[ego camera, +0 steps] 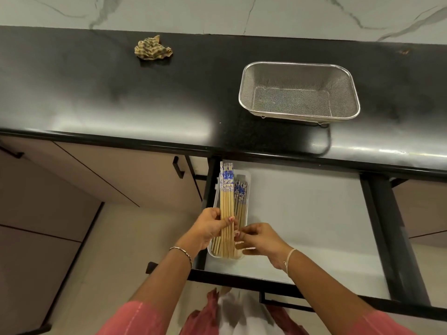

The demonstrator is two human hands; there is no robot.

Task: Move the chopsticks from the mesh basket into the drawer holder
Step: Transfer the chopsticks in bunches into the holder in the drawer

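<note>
**Head view: a bundle held over the drawer.** The left hand [208, 228] grips a flat bundle of chopsticks [227, 199]. Its fingers [230, 219] are curled across the front of the bundle and the thumb presses the outer edge. The blue-patterned ends point away from these fingers, toward the counter [121, 93], and the plain wooden tips pass below them. The bundle lies lengthwise over the white holder [248, 180], which sits in the left corner of the open drawer [302, 213], directly beneath the fingers.

A second group of chopsticks [240, 197] lies inside the holder, just to the right of the held bundle.

The right hand [258, 238] is just beside the left. Its fingers [242, 232] are loosely bent, with the tips at the lower part of the bundle. Whether they pinch a stick or only touch cannot be told.

The mesh basket [297, 66] stands on the counter, well beyond both sets of fingers and to their right. A crumpled checked cloth [152, 48] lies farther off, up and to the left.
</note>
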